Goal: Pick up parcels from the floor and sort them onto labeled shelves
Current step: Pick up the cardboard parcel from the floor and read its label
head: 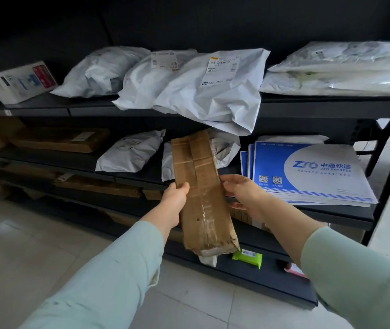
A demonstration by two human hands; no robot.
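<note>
A long brown cardboard parcel (201, 193), wrapped in clear tape, is held upright and slightly tilted in front of the dark shelving unit (308, 108). My left hand (173, 203) grips its left edge about midway up. My right hand (245, 194) holds its right edge, fingers curled against the side. The parcel's top end reaches in front of the second shelf (137, 180), overlapping a grey mailer bag (226, 146) there. Its torn lower end hangs in front of the lower shelves.
Grey and white mailer bags (213, 91) crowd the top shelf, one overhanging the edge. A stack of blue ZTO envelopes (308, 172) lies at the second shelf's right. Brown boxes (63, 138) fill the left. A green packet (247, 257) lies on the bottom shelf. Tiled floor (34, 245) is below.
</note>
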